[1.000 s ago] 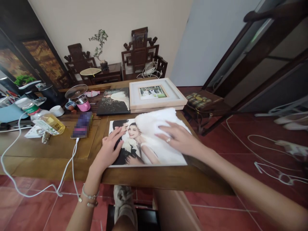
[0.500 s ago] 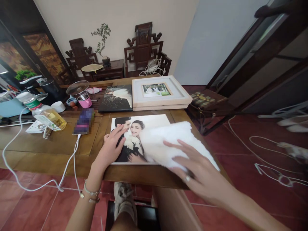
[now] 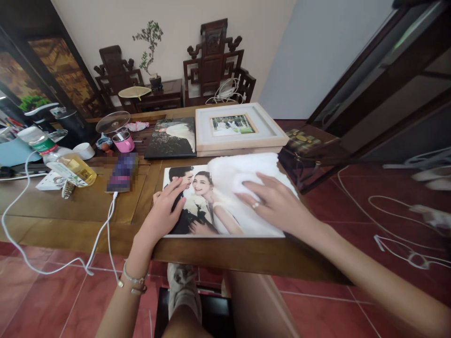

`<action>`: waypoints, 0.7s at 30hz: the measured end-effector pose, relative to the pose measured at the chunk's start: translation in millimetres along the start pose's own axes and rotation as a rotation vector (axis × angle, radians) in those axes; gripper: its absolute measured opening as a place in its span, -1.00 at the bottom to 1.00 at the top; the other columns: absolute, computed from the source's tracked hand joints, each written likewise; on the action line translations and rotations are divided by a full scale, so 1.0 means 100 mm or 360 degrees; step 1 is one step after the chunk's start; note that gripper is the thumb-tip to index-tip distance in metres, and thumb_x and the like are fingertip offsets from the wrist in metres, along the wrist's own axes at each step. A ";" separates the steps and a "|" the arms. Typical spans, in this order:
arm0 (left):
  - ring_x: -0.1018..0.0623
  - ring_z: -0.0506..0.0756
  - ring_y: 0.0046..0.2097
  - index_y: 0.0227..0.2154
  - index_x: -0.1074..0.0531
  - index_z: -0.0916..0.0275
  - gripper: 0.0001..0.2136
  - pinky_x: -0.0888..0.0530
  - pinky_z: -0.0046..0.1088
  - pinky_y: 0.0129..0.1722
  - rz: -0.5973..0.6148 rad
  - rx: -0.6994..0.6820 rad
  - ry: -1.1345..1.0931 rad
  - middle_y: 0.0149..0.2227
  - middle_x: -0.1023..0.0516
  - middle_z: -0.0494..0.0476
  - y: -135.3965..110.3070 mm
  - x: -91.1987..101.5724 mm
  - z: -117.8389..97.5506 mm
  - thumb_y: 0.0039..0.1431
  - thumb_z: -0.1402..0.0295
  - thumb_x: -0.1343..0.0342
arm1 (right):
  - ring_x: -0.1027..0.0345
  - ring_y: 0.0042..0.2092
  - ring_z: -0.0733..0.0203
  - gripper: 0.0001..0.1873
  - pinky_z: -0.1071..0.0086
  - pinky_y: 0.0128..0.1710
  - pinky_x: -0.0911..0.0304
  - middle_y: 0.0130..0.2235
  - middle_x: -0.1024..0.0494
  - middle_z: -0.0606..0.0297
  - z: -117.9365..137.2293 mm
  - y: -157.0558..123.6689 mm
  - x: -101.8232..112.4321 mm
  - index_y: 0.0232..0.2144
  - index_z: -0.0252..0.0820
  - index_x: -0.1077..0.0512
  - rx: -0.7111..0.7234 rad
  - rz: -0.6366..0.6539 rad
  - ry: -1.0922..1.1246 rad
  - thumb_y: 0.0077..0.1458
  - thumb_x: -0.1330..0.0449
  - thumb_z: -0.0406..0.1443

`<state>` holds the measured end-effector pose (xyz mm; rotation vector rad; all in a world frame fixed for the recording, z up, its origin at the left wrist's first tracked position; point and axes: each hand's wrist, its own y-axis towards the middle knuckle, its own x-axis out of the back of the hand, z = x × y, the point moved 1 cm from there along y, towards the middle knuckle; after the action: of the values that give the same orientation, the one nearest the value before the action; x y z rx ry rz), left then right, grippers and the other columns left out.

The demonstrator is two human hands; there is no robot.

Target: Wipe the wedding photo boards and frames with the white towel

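A large photo panel [image 3: 202,206] of a couple lies flat near the front edge of the wooden table. Across its left part rests my left hand [image 3: 167,206], fingers spread out and pressing on the surface, holding nothing. My right hand [image 3: 273,202] grips a fluffy white cloth [image 3: 246,166] with bent fingers; the cloth lies over the panel's upper right and hides that part. The lower right of the print shows below the cloth.
Behind the panel are a dark photo panel [image 3: 171,138] and stacked pale frames [image 3: 239,129]. To the left lie a phone [image 3: 122,173] on a white cable [image 3: 109,225], a bottle of yellow liquid [image 3: 75,166] and a pink cup [image 3: 124,142]. A plaid bag [image 3: 303,143] sits beyond the right edge.
My right hand has moved the white cloth up and away from the panel's front edge, baring its lower right part. My left hand stays in place on the panel.
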<state>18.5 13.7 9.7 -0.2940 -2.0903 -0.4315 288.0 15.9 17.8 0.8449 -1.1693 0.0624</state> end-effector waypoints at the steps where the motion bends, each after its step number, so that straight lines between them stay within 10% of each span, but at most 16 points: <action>1: -0.13 0.15 0.36 0.18 -0.25 0.14 -0.63 -0.15 -0.04 0.24 0.0007 0.0005 0.0001 0.31 -0.20 0.24 0.00 0.00 0.00 0.35 0.36 0.12 | -0.49 -0.20 -0.08 -0.69 0.06 -0.18 -0.39 -0.34 -0.60 0.11 -0.05 0.06 -0.04 -0.34 -0.16 -0.47 -0.0055 0.0013 0.0002 0.26 0.03 -0.21; 15: -0.12 0.16 0.36 0.18 -0.25 0.15 -0.63 -0.15 -0.03 0.23 0.0034 0.0022 0.0026 0.33 -0.17 0.23 0.02 -0.02 0.00 0.35 0.37 0.13 | -0.21 0.22 -0.01 -0.84 -0.08 0.20 -0.11 0.06 -0.51 0.06 0.71 -0.58 0.28 -0.42 -0.13 -0.41 0.0157 0.0132 0.0313 0.12 -0.07 -0.43; 21: -0.14 0.14 0.35 0.17 -0.27 0.17 -0.64 -0.15 -0.08 0.26 0.0002 -0.0018 -0.0008 0.32 -0.19 0.23 0.03 -0.04 0.02 0.34 0.36 0.11 | -0.38 0.09 -0.01 -0.77 0.03 0.08 -0.27 -0.08 -0.58 0.04 0.50 -0.42 0.21 -0.42 -0.14 -0.45 0.0153 0.0107 0.0216 0.19 -0.02 -0.37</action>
<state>19.9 16.7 6.0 -0.3030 -2.0930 -0.4421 277.2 -51.9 18.9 0.8726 -1.0734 0.2295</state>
